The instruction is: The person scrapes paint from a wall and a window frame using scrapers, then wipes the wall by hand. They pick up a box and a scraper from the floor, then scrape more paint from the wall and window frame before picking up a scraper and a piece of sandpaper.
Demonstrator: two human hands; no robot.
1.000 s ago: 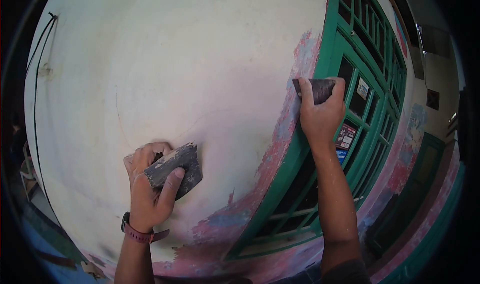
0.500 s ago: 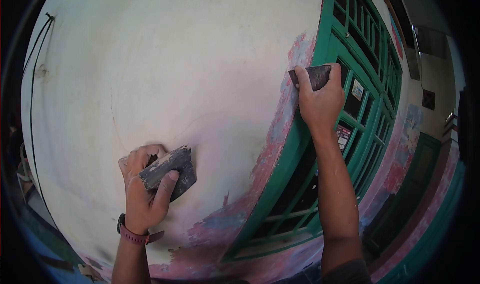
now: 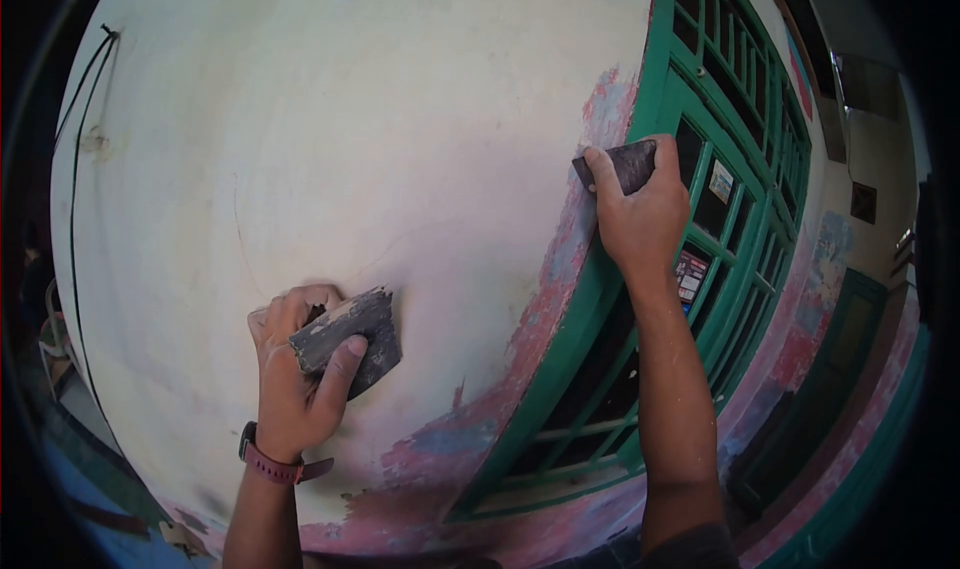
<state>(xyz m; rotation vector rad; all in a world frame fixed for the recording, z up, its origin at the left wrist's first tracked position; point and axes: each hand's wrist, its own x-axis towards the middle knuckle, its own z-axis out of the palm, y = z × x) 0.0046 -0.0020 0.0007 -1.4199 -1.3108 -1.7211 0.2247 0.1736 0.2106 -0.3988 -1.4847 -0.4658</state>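
Both hands press folded sandpaper flat against paint: left hand (image 3: 295, 384) on the wall (image 3: 350, 149), right hand (image 3: 640, 219) beside the green window frame (image 3: 655, 99).

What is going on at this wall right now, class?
A person presses a folded piece of dark sandpaper against a pale wall with the left hand, which wears a wristband. The right hand holds a second dark sanding piece higher up, at the wall's edge where pink and blue old paint shows beside a green window frame. Both pieces lie flat against the surface. Patches of old paint also run along the wall's lower edge.
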